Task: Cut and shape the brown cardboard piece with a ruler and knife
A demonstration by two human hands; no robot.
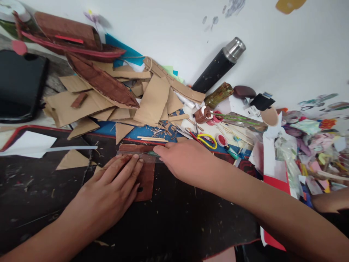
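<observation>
My left hand lies flat, fingers stretched out, pressing a clear plastic ruler onto a brown-painted piece of cardboard with a small dark hole. Closed around a slim greenish craft knife, my right hand is just right of the left fingertips. The knife points left along the ruler's far edge; its grip is mostly hidden by my fingers. A strip of the brown cardboard shows beyond the ruler.
Cardboard scraps pile up behind, with a brown boat hull and a model boat. Yellow-handled scissors, a black thermos and a red-white box are rightward. A black phone lies left. Another person's arm shows at right.
</observation>
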